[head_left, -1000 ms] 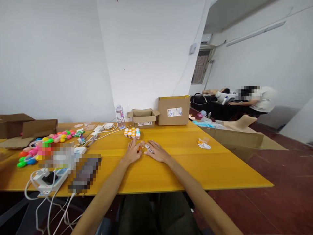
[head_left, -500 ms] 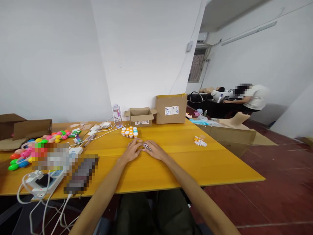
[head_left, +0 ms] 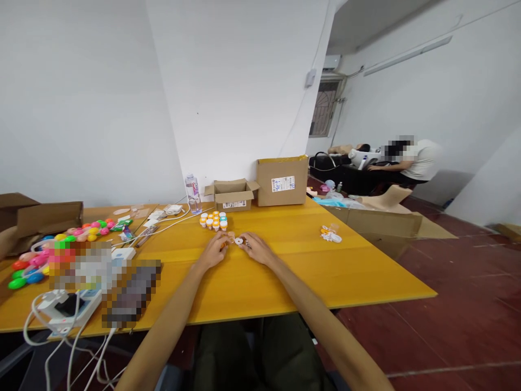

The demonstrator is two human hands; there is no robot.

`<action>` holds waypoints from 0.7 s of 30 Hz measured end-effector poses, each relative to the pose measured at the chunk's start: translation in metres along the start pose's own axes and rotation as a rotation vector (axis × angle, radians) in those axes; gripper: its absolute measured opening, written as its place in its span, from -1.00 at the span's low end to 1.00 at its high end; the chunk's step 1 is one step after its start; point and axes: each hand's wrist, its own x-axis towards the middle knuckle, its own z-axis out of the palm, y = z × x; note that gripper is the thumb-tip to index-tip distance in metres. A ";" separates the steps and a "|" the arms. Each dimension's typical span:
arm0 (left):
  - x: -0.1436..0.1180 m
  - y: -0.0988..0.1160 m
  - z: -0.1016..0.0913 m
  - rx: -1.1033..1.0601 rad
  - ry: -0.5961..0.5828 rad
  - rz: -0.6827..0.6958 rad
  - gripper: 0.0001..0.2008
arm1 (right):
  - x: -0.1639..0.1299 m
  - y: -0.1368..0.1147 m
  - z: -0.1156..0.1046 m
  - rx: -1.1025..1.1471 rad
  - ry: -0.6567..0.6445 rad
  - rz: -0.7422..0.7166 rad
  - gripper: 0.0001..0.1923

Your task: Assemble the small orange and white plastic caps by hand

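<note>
My left hand (head_left: 212,252) rests on the yellow table (head_left: 285,271), its fingers closed on a small orange vial (head_left: 223,245). My right hand (head_left: 257,249) lies beside it and pinches a small white cap (head_left: 239,240) at its fingertips. The two hands almost touch. Just beyond them stands a cluster of several small orange vials with white and blue caps (head_left: 213,220). A little heap of loose caps and bits (head_left: 330,234) lies to the right on the table.
At the table's back stand an open small carton (head_left: 232,194), a bigger carton (head_left: 282,181) and a water bottle (head_left: 192,193). Coloured plastic eggs (head_left: 61,241), cables and a power strip (head_left: 65,309) fill the left. A person (head_left: 411,160) sits at the far right.
My view has shifted slightly. My hands have drawn closer together, and the fingers now hold the vial and the cap instead of lying flat on the table.
</note>
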 end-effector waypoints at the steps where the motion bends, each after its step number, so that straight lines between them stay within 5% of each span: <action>1: 0.000 0.001 -0.002 -0.016 -0.007 -0.004 -0.70 | 0.001 -0.001 0.000 -0.004 -0.002 -0.003 -0.82; 12: -0.005 -0.005 -0.011 -0.061 -0.001 -0.092 -0.57 | -0.001 -0.005 -0.004 -0.001 0.129 -0.106 -0.82; 18: -0.007 0.000 -0.015 0.007 0.077 -0.120 -0.54 | -0.010 -0.014 -0.007 -0.013 -0.039 -0.240 -0.87; 21: -0.007 0.010 -0.014 0.025 0.092 -0.076 -0.57 | -0.013 -0.013 -0.010 -0.011 0.023 -0.226 -0.86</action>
